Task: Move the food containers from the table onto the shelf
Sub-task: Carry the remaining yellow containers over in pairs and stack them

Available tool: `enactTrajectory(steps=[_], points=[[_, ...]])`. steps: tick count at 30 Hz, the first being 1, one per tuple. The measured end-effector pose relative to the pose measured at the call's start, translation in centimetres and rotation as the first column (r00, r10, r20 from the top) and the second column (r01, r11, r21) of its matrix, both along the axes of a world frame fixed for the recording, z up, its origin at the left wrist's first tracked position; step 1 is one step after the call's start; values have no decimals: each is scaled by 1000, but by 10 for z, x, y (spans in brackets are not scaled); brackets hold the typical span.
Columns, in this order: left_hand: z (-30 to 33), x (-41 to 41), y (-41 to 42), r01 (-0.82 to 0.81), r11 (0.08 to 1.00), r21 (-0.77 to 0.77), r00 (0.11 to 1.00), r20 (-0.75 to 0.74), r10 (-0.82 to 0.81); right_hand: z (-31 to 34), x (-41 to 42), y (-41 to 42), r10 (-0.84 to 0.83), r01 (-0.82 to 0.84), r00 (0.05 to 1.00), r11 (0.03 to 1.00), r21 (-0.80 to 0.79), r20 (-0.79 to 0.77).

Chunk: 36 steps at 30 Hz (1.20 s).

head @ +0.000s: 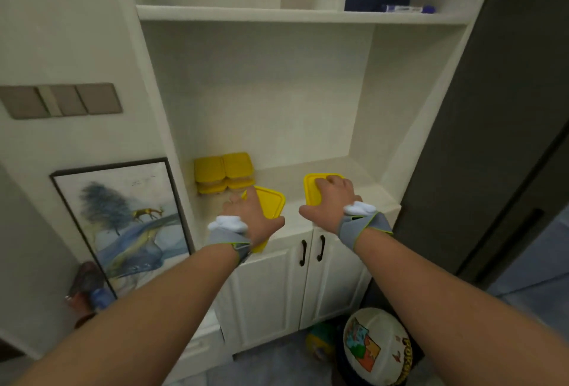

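Observation:
Two yellow-lidded food containers are in my hands at the white shelf point(363, 184). My left hand point(251, 216) grips one container point(272, 205) from above, at the shelf's front edge, tilted a little. My right hand point(331, 199) is closed over the other container point(312, 188), which rests on the shelf surface further right. Several more yellow containers point(223, 171) stand stacked in two piles at the back left corner of the same shelf. Both wrists wear grey straps.
Cabinet doors with black handles point(312, 251) sit below the shelf. A framed painting point(123, 219) leans on the left wall. A printed ball point(377, 347) lies on the floor at lower right. An upper shelf point(277, 13) carries a blue object point(408, 9).

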<state>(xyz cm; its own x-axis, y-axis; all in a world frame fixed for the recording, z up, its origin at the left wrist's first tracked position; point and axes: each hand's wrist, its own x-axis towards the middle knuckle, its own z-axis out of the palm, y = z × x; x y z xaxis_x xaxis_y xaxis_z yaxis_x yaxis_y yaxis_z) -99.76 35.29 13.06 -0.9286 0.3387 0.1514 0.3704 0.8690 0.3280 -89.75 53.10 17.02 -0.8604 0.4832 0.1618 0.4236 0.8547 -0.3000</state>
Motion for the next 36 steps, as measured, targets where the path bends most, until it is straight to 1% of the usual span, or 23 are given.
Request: enactTrajectory(steps=[6, 9, 11, 15, 17, 19, 21, 24, 27, 32, 36], points=[[-24, -55, 20, -21, 998, -64, 997, 76, 25, -16, -68, 21, 33, -32, 999, 999, -30, 34], [-33, -85, 35, -3, 996, -94, 990, 137, 16, -18, -101, 37, 37, -35, 998, 999, -34, 55], [-37, -106, 46, 15, 993, -113, 988, 157, 2, -17, -124, 49, 30, -29, 999, 999, -37, 35], [-50, -132, 66, 16, 995, -103, 988, 154, 0, -18, -152, 64, 28, -27, 1000, 998, -54, 9], [-63, -146, 81, 16, 997, -80, 983, 184, -1, -21, -169, 76, 44, -43, 999, 997, -61, 24], [-73, -152, 88, 13, 995, -95, 970, 242, 10, -23, -178, 81, 64, -62, 998, 996, -70, 29], [-86, -159, 101, -19, 995, -98, 952, 301, 47, -25, -191, 91, 98, -95, 995, 992, -77, 32], [-93, -164, 116, -78, 992, -96, 935, 337, 106, -26, -212, 105, 162, -156, 981, 986, -59, 105], [-99, -166, 128, -104, 986, -129, 924, 355, 144, -31, -231, 115, 200, -188, 968, 978, -88, 153], [-110, -171, 147, -156, 975, -157, 919, 338, 202, -47, -253, 126, 269, -254, 951, 961, -112, 154], [-125, -180, 162, -250, 955, -157, 882, 370, 292, -67, -263, 138, 286, -259, 944, 952, -163, 167]])
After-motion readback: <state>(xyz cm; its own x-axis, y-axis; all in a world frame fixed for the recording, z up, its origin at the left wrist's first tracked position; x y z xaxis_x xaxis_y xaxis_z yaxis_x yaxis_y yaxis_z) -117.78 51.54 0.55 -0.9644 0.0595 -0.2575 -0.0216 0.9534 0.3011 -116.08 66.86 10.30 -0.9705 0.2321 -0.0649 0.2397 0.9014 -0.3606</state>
